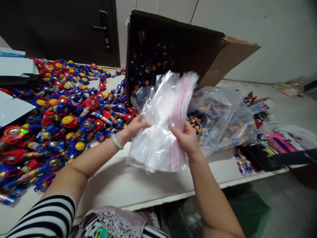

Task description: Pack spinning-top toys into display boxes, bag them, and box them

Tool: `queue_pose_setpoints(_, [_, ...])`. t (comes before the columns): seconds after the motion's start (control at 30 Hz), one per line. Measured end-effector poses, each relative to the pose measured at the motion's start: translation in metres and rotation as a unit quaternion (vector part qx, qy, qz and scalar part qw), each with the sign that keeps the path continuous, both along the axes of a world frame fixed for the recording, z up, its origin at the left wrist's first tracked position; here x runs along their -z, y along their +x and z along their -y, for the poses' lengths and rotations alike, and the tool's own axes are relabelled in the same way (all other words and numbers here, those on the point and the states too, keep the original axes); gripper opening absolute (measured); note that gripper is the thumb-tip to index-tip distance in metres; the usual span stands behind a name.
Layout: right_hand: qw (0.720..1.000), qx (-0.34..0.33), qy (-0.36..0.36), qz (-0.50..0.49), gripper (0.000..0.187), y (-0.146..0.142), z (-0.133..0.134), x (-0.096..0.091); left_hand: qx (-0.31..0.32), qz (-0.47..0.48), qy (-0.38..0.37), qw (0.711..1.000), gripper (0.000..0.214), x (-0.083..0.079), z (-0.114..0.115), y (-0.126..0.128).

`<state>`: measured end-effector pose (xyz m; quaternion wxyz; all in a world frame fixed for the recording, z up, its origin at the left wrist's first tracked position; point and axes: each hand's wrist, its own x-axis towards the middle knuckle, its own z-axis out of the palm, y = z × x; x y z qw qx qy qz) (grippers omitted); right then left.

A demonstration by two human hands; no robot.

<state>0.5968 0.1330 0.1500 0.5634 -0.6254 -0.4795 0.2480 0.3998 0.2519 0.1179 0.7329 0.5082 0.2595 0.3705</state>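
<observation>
A stack of clear zip-lock bags (160, 132) with pink seal strips hangs over the table between my two hands. My left hand (137, 126) grips its left side, thumb on top. On the right side, near the pink strips, my right hand (187, 137) is closed round the stack, its thumb also on top. The fingers under the bags are hidden. Left of the bags lies a wide heap of red and blue plastic toys (86, 105) with yellow parts. A big clear plastic bag (225, 122) holding small toy pieces lies just to the right.
Behind the bags, a tipped cardboard box (198, 46) opens toward me with more small toys inside. White boxes (15, 66) stand at the far left. A dark tray (287, 158) with pink items sits at the right, near the table's front edge (173, 197).
</observation>
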Motion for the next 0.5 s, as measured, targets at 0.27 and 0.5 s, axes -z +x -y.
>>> queue_pose_setpoints(0.27, [0.923, 0.096, -0.099, 0.359, 0.081, 0.123, -0.205, -0.043, -0.171, -0.098, 0.139, 0.97, 0.064, -0.007, -0.178, 0.127])
queue_pose_setpoints(0.5, [0.824, 0.037, -0.244, 0.51, 0.053, 0.113, -0.23, 0.035, -0.207, -0.268, 0.19, 0.922, 0.102, 0.048, -0.217, 0.148])
